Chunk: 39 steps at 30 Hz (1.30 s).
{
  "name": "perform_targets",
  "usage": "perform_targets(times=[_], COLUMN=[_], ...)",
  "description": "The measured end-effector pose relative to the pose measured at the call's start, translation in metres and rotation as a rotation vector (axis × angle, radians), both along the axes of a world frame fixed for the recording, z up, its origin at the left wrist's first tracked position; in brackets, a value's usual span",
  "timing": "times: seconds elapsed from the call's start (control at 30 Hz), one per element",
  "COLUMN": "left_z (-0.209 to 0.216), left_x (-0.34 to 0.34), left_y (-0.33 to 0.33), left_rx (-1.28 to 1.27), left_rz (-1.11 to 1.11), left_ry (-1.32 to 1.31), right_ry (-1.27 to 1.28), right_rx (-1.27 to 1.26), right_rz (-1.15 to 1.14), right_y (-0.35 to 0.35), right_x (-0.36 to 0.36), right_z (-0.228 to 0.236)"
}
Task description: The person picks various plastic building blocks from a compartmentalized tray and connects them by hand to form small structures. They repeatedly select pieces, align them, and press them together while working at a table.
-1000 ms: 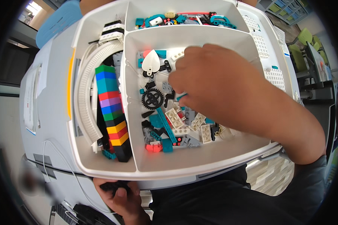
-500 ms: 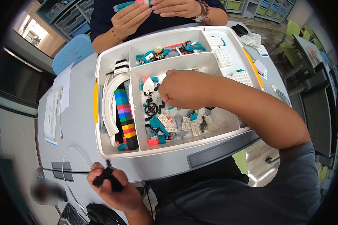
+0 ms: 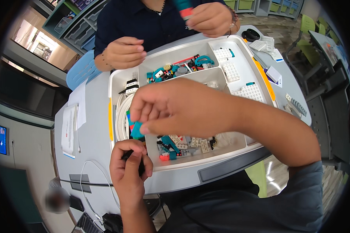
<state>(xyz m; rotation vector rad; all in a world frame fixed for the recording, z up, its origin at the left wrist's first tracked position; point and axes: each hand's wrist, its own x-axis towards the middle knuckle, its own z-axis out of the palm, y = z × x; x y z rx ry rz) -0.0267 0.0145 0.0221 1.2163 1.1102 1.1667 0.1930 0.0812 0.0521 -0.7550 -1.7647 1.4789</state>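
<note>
In the head view, a small teal plastic piece [image 3: 136, 131] is pinched between thumb and fingertips by the right hand [image 3: 163, 110], whose other fingers are loosely curled. The teal piece is held above the left compartment of a large white plastic tray [image 3: 212, 158], in front of a stack of multicoloured bricks [image 3: 128, 114] that is partly hidden by it. A black object [image 3: 141, 167] is grasped in the curled fingers of the left hand [image 3: 128, 171], just in front of the tray's near edge; its shape is mostly covered. Beside the stack, a curved white plastic track [image 3: 122, 118] is seen.

In the middle compartment, partly covered by the right forearm, loose white, teal, grey and red building parts [image 3: 194, 143] are scattered. White studded plates [image 3: 248, 92] are laid in the right-hand section. Across the grey table [image 3: 87, 149], a teal and red piece [image 3: 186, 12] is held in a co-worker's hand [image 3: 212, 19].
</note>
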Motion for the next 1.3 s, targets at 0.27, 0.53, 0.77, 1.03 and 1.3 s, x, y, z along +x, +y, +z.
perform_targets(times=[0.27, 0.53, 0.77, 1.03, 1.3], left_z=[-0.007, -0.004, -0.005, -0.001, -0.005], left_x=[0.003, -0.012, -0.02, -0.029, -0.025], left_y=[0.0, -0.012, -0.022, -0.034, -0.039], left_rx=[0.0, 0.025, 0.0, -0.035, -0.074], left_rz=[0.01, 0.198, 0.254, 0.263, 0.272], left_ry=[-0.054, -0.023, -0.057, -0.026, -0.039], right_ry=[0.005, -0.824, -1.086, -1.001, -0.856], right_rx=[-0.069, 0.562, 0.634, 0.81, 0.701], right_rz=[-0.029, -0.095, -0.03, -0.101, -0.033], right_y=[-0.006, -0.013, -0.021, -0.029, -0.014], right_x=[-0.024, -0.034, -0.046, -0.048, -0.04], right_z=[-0.026, -0.064, -0.068, -0.074, -0.081])
